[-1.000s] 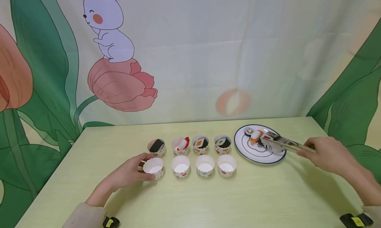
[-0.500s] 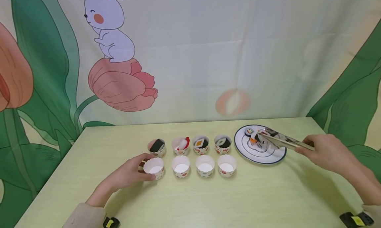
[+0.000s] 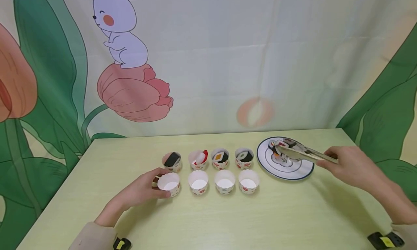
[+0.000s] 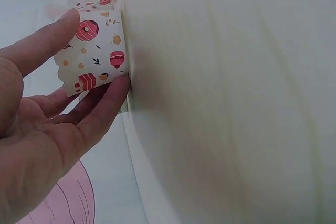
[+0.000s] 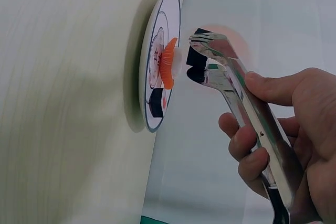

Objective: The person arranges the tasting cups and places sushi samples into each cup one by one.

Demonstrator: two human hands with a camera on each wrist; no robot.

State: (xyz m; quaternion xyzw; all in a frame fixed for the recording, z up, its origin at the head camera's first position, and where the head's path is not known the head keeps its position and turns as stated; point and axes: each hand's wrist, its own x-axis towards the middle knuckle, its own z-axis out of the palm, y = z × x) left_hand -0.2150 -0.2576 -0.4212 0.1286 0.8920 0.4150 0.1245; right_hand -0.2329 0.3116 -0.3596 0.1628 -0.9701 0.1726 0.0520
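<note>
One dark piece [image 5: 197, 53] is pinched between the tips of the tongs [image 5: 262, 124], which have shifted left over the plate [image 3: 270, 167] compared with a second ago; the right hand [image 3: 353, 166] has followed slightly. At the other side the left hand [image 3: 140, 188] looks unchanged, on the same paper cup [image 3: 172, 189].

The right hand squeezes the tongs, thumb on one arm and fingers curled round the other; the right wrist view shows the piece off the plate. The left hand holds its cup, at the left end of the front row, between thumb and fingers (the wrist view shows the printed doughnut beside the thumb).

On the plate lie an orange-topped piece [image 5: 167, 64] and a small black-wrapped roll [image 5: 157, 102]. In the back row of cups [image 3: 219, 166] sit, left to right, a black piece [image 3: 172, 159], a red-and-white one [image 3: 199, 158], a roll with an orange centre [image 3: 217, 157] and a pale-centred roll [image 3: 242, 155]. The front row shows white insides.
</note>
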